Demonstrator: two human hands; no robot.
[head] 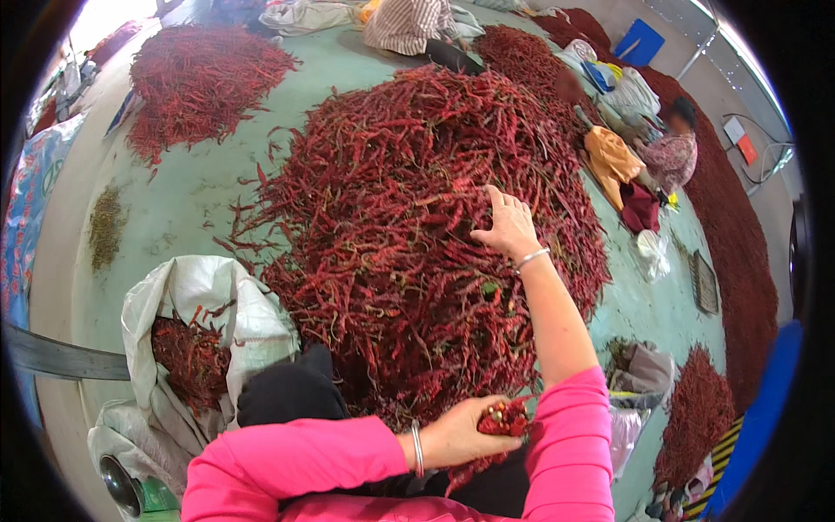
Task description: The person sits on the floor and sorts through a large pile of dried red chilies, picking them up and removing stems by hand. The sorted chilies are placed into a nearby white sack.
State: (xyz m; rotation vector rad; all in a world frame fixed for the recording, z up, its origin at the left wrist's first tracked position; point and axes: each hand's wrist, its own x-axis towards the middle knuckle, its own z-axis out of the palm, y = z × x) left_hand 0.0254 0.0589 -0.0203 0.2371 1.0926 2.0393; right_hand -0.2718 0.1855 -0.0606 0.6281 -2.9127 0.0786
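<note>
Before me rises a large heap of dried red chilli peppers point(391, 215), with stems showing among the pods. My left hand point(463, 427), bent across my lap, grips a bunch of red chillies point(505, 417) whose stem ends face upward and to the right. Some pods hang below that fist. My right hand point(509, 222) is stretched out over the heap's right side, thumb and fingers spread, with nothing visible in it. Whether its fingertips touch the pods, I cannot tell. Each wrist wears a silver-coloured bangle.
At my left stands an open white woven sack point(261, 320) holding chilli material. Another chilli pile point(202, 85) lies far left. One person point(668, 153) sits at the right, and another point(411, 29) at the far side. A plastic crate point(704, 282) rests on the floor.
</note>
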